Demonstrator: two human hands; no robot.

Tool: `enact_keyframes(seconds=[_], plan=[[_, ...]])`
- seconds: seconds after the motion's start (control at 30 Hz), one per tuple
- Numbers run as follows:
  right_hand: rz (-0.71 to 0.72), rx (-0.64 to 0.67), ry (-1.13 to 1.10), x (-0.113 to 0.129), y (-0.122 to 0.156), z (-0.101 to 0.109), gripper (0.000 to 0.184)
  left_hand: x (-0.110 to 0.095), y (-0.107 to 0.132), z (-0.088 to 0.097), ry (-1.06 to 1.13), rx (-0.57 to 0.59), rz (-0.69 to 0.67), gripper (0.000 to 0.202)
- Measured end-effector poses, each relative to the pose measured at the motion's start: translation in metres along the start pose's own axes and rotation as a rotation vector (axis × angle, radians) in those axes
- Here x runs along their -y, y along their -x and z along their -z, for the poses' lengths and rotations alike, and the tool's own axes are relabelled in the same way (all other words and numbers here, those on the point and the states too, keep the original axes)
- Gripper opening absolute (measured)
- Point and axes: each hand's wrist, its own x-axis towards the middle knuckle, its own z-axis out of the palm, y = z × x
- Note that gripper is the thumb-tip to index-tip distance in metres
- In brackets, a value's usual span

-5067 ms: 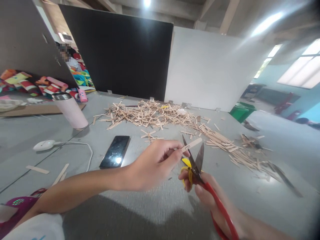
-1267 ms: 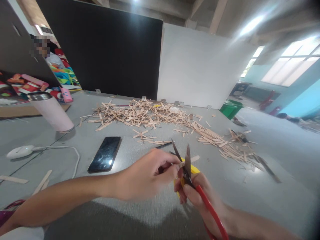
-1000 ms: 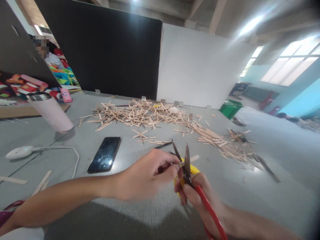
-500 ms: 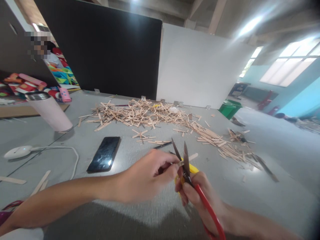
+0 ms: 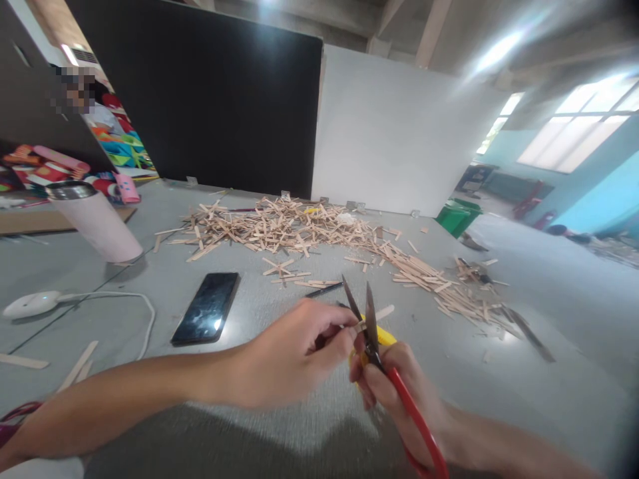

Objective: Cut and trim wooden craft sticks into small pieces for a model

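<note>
"Scissors point(image 5: 370, 316) first; in the head view, where do we find them?"

"In the right hand point(image 5: 414, 382); we see its fingers curled round the red handle point(image 5: 417, 419), the blades tilted up and away from us, parted in a narrow V."

"And the wooden stick point(image 5: 385, 311); do we have it in the left hand point(image 5: 309, 346)?"

"Yes; thumb and forefinger pinch one end right by the blades; the stick crosses them low, near the pivot, partly hidden, its rounded end poking out past them, above the right hand."

"We notice something yellow point(image 5: 385, 336) there; is it part of the scissors?"

"We cannot tell; farther off we see a dark pen point(image 5: 323, 290), the phone point(image 5: 206, 309) beyond the left forearm, and the heap of sticks point(image 5: 279, 226) behind."
</note>
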Motion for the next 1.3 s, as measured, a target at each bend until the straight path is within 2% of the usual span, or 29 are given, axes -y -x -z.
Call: enact_keyframes(seconds=[0.13,0.33,0.57,0.77,0.87,0.97,1.03,1.17,1.3], plan=[[-0.005,0.038,-0.031,0.005,0.000,0.003,0.054,-0.004,0.001,0.001,0.022,-0.022,-0.012,0.033],[0.076,0.138,-0.068,0.013,-0.002,0.011,0.061,-0.001,0.004,-0.006,0.202,-0.125,0.005,0.034],[0.072,0.181,-0.081,0.021,-0.004,0.018,0.064,0.002,0.009,-0.014,-0.036,-0.250,-0.132,0.033],[0.029,0.271,-0.062,0.028,-0.004,0.028,0.065,0.001,0.012,-0.018,-0.150,-0.355,-0.122,0.034],[0.014,0.273,-0.073,0.026,-0.004,0.029,0.066,0.003,0.011,-0.017,-0.231,-0.374,-0.130,0.031],[0.004,0.250,-0.106,0.023,-0.002,0.026,0.065,0.006,0.008,-0.012,-0.316,-0.485,-0.145,0.025],[0.001,0.244,-0.133,0.022,-0.001,0.024,0.065,0.006,0.007,-0.006,-0.294,-0.534,-0.097,0.025],[0.012,0.211,-0.127,0.024,0.001,0.022,0.063,0.003,0.003,0.004,-0.050,-0.387,0.038,0.037],[0.002,0.191,-0.100,0.028,0.003,0.023,0.064,0.002,0.002,0.005,0.050,-0.320,0.056,0.038]])
